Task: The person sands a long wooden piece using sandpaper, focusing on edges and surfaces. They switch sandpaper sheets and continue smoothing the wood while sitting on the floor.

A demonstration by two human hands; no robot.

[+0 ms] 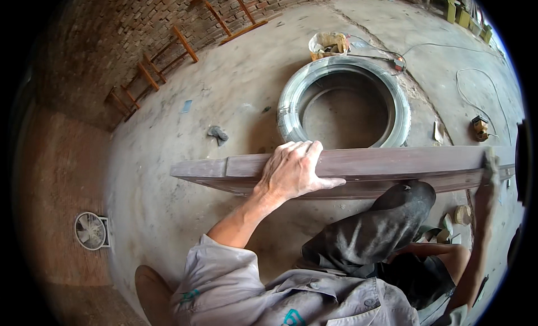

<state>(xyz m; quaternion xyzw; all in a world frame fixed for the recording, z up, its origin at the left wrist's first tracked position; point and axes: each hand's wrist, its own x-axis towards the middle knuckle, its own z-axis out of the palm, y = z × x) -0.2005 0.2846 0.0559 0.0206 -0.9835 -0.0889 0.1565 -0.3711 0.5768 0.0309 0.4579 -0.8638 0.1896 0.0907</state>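
Observation:
A long brown wooden panel [358,163], its surface dusty and greyish, lies across in front of me, with its narrow edge facing up. My left hand [294,169] is closed over that edge left of the middle: the fingers reach over the far side, while the thumb lies along the near side. At the panel's right end is my right hand [486,186], smeared by motion. Its fingers, and whether they hold anything, cannot be made out. My bent knee [409,200] in dark dusty trousers is close against the panel's near side.
Beyond the panel lies a large tyre-like ring [288,104] wrapped in clear plastic, with an open bag [328,44] behind it. A small corded power tool [480,128] rests at right. A grey rag or glove [217,135], wooden frames [185,44] and a fan [91,230] are leftward.

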